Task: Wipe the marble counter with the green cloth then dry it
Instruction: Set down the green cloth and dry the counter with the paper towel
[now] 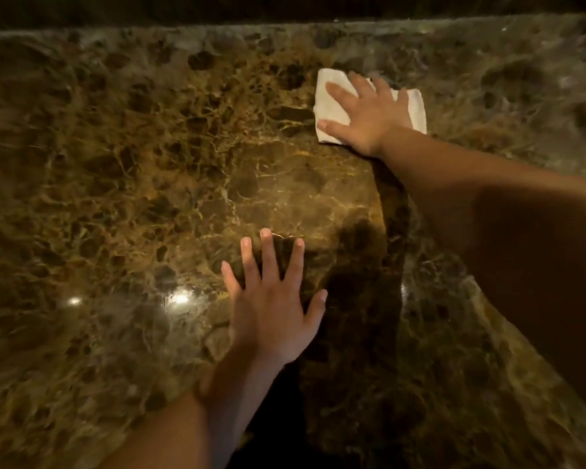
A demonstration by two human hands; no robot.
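Marble counter point(132, 164), cloth point(332, 106) near back edge

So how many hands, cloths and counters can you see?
Hands: 2, left hand flat on the marble, right hand flat on the cloth
White cloth: 1
Marble counter: 1
Total: 4
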